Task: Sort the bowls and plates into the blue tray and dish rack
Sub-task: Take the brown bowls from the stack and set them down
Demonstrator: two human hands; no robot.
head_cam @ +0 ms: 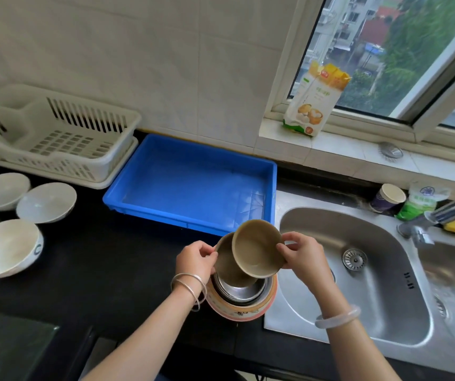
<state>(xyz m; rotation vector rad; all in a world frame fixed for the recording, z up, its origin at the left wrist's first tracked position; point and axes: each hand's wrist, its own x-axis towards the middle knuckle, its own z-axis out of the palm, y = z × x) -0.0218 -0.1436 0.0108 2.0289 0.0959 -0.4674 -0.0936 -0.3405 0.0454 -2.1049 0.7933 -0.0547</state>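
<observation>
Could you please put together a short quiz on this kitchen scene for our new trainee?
1. True or false: the blue tray already holds dishes.
2. Which hand grips the raised tan bowl? A) left hand B) right hand
3. Where do the white bowls stand relative to the dish rack?

Key: 1. False, nothing lies in it. 2. B; the left hand steadies the tan bowl beneath. 3. On the counter in front of the rack, not inside it.
</observation>
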